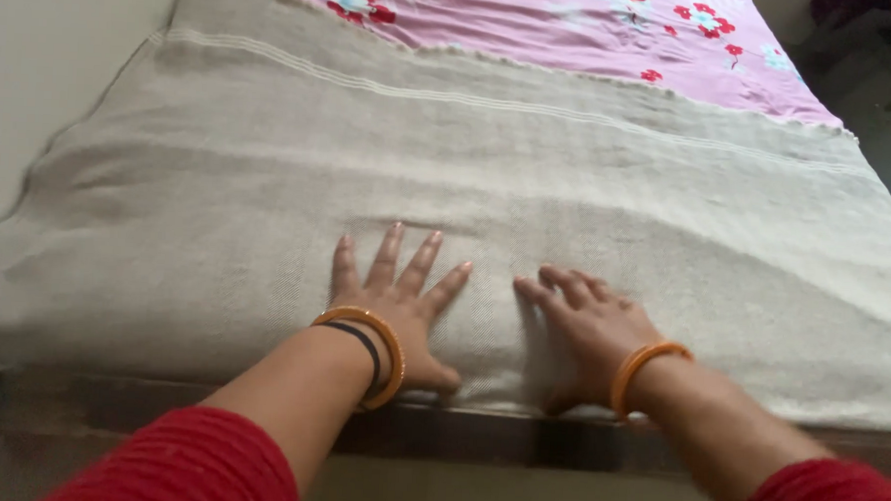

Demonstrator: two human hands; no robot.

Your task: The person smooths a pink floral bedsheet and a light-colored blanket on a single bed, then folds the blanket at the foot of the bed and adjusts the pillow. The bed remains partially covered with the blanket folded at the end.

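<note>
Blanket on bed: left hand flat, fingers spread; right hand flat, fingers loosely together. Best smooth outward from centre, palms pressing evenly toward edges.

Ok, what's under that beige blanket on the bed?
Beyond the beige blanket's far edge a pink floral sheet shows, seemingly running beneath it. Both hands, left hand and right hand, press flat on top. What lies under the blanket is covered.
</note>
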